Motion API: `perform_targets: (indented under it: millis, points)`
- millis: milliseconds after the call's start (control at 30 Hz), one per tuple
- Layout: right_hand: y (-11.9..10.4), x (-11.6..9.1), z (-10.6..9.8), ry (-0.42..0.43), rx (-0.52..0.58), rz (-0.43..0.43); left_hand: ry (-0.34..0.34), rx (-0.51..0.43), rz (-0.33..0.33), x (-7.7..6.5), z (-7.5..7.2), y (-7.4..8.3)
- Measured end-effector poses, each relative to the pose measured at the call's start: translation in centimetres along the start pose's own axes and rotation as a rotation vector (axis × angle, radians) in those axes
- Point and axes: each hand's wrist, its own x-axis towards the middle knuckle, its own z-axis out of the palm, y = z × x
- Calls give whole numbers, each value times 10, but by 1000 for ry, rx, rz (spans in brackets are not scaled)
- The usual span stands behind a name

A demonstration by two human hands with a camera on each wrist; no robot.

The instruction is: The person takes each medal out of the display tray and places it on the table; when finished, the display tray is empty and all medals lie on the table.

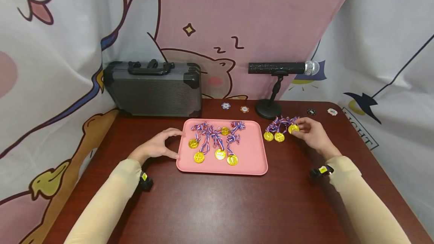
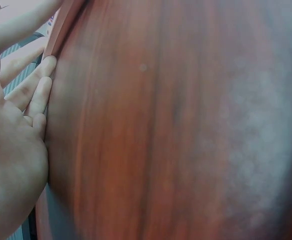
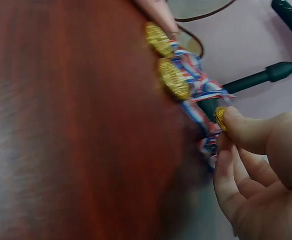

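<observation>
A pink tray (image 1: 251, 165) lies on the table and bears several gold medals (image 1: 199, 157) with knotted red, white and blue ribbons. My left hand (image 1: 159, 144) rests at the tray's left edge, thumb and fingers spread wide apart. On the tray's other side, my right hand (image 1: 313, 134) pinches a gold medal (image 3: 220, 118) between thumb and fingers, as the right wrist view shows. Its ribbon trails toward two more gold medals (image 1: 274, 136) lying on the table. In the left wrist view the left fingers (image 2: 41, 95) lie close to the table surface.
A grey hard case (image 1: 156, 95) stands behind the tray at the left. At the back right is a black microphone (image 1: 278, 68) on a round-based stand (image 1: 268, 108). Poker chips (image 1: 244, 109) lie along the table's (image 1: 217, 206) rear edge. Printed cloth (image 1: 271, 18) hangs around.
</observation>
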Motion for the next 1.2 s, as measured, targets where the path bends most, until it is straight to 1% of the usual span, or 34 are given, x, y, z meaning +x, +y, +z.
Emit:
perform_targets:
  millis: [67, 200, 367, 667, 733, 833, 933, 1033, 1133, 1200]
  points:
    - [5, -2, 5, -28, -40, -20, 0, 4, 9, 0, 0, 0]
    - [10, -4, 11, -53, -121, -71, 1, 5, 10, 0, -2, 0]
    - [7, -6, 13, -59, -225, -119, 0, 4, 8, 0, -1, 1]
    - [2, -9, 12, -95, -299, -119, 4, -7, 18, 0, 2, -4]
    - [2, -10, 11, -93, -315, -117, 4, -6, 20, 0, 2, -4]
    - [-2, -11, 9, -68, -325, -114, 1, 0, 20, 0, 2, -3]
    - [-13, -12, 9, -34, -312, -126, -1, 4, 18, 0, 1, -2]
    - [-30, -11, 15, 0, -282, -187, 0, 4, 18, 0, 1, -1]
    - [-52, -9, 27, -13, -235, -255, 4, -3, 28, 1, 0, -2]
    - [-68, -10, 37, -49, -201, -285, 6, -3, 38, 1, 0, -2]
